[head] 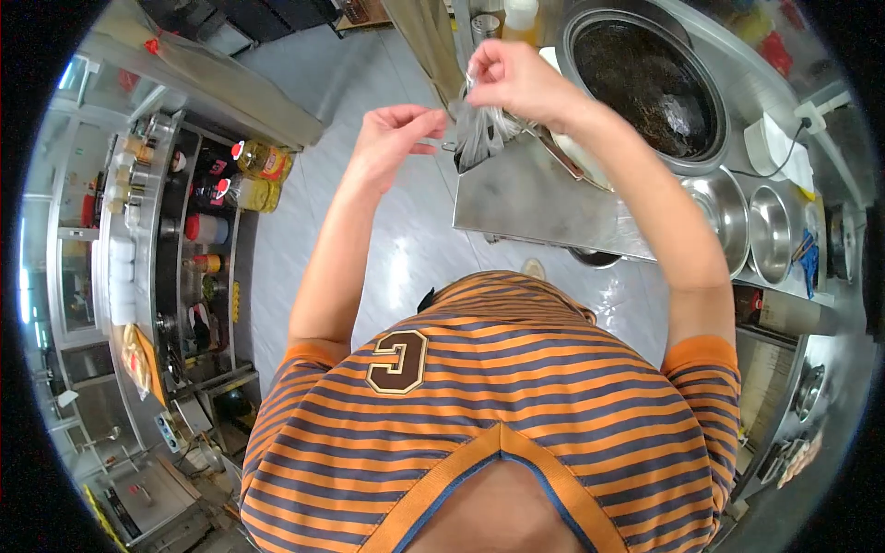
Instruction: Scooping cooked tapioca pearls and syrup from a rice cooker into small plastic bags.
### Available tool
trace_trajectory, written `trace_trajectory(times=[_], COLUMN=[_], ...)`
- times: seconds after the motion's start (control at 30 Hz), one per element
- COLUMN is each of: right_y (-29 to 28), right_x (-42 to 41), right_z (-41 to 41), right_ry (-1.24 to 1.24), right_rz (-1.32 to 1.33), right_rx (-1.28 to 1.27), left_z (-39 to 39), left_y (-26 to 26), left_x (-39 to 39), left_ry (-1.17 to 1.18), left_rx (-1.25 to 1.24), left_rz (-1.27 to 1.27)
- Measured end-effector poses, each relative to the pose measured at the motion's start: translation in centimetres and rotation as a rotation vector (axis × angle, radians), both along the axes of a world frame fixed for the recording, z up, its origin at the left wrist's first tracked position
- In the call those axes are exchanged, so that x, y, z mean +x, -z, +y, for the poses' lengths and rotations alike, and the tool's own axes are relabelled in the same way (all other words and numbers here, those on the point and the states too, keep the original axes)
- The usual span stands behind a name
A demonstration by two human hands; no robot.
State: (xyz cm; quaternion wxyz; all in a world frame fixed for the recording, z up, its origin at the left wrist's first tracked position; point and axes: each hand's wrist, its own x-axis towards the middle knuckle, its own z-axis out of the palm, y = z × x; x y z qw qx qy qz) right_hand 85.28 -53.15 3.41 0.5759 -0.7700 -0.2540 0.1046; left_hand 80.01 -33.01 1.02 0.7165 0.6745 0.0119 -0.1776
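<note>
My right hand is over the far left corner of a steel counter, its thumb and fingers pinched on clear plastic. Below those fingertips hangs a bunch of clear plastic bags at the counter's end. My left hand is raised to the left of the bunch, over the floor. Its thumb and fingertips come close together, pointing toward the bags. Whether a thin film lies between them cannot be seen. Beside my right forearm, partly covered by it, a metal-edged utensil rests on the counter.
A large round pot of dark liquid stands at the far right. Steel bowls sit nearer along that counter. At left, a shelf carries jars and containers, with oil bottles by it. A beige curtain hangs ahead.
</note>
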Motion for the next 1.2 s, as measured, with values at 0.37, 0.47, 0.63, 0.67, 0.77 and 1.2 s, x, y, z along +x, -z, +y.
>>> trace_trajectory(times=[0.37, 0.47, 0.63, 0.67, 0.77, 1.2], right_y=[-11.0, -11.0, -10.8, -10.8, -10.3, -15.0], right_x=[1.1, 2.2, 4.6, 4.9, 6.2, 5.1], right_z=[1.4, 1.2, -0.8, -1.2, -3.1, -0.1], right_ry=[-0.129, -0.109, -0.085, -0.042, 0.003, -0.057], right_rz=[0.074, -0.062, -0.024, -0.061, -0.118, -0.409], right_rx=[0.051, 0.054, 0.138, 0.083, 0.033, -0.001], left_z=[-3.3, -4.1, -3.6, -3.3, -3.1, -5.3], left_y=[-1.1, -1.9, -2.2, -2.4, -3.6, -7.2], left_x=[2.8, 2.7, 3.0, 3.0, 2.6, 2.2], left_ry=[0.284, 0.262, 0.201, 0.176, 0.146, -0.068], left_rx=[-0.002, -0.019, 0.031, 0.052, -0.007, 0.105], left_rz=[-0.475, -0.477, -0.406, -0.384, -0.417, -0.464])
